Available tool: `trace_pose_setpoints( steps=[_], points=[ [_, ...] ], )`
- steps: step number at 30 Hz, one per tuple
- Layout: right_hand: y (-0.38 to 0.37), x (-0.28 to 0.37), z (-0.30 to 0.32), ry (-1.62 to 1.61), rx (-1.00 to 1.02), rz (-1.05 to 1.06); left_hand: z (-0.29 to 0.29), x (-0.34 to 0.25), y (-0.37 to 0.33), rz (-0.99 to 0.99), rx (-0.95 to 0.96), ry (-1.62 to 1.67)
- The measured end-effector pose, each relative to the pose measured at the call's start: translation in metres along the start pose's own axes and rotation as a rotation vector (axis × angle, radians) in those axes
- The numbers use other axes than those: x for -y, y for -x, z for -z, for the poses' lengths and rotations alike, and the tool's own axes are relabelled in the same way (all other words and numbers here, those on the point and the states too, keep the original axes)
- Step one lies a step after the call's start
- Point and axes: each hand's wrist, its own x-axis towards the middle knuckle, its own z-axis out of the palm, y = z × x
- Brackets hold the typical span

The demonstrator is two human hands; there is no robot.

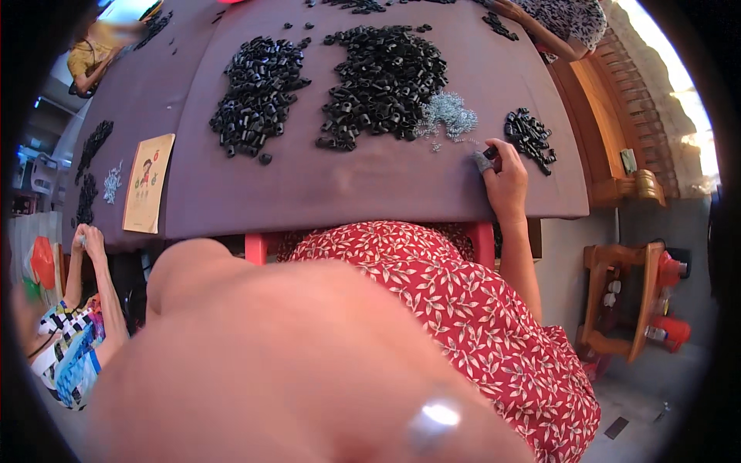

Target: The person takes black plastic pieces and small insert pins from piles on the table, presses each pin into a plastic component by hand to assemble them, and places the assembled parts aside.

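My right hand (507,181) rests by the table's near edge at the right, its fingers closed in a pinch. Between thumb and forefinger sits a small black plastic piece (491,153), and a grey cover wraps the thumb tip. Just beyond it lies a pile of small silvery springs (454,114). A heap of black curved plastic pieces (386,81) adjoins the springs, and a smaller pile of black pieces (529,137) is right of the hand. Large and blurred close to the camera, my left hand (309,347) fills the lower middle; its fingers cannot be made out.
Another heap of black pieces (258,96) and a booklet (149,184) lie left on the cloth-covered table (324,189). Other people work at the left, far left and far right. A wooden bench (594,116) and a small wooden stool (621,301) stand at the right.
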Motion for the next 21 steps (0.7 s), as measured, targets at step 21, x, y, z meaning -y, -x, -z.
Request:
trace_pose_setpoints(
  steps=[21],
  points=[
    [-0.014,0.007,-0.005,-0.323,0.018,-0.091,0.105,0.209,-0.095,-0.316,-0.523,-0.906]
  ],
)
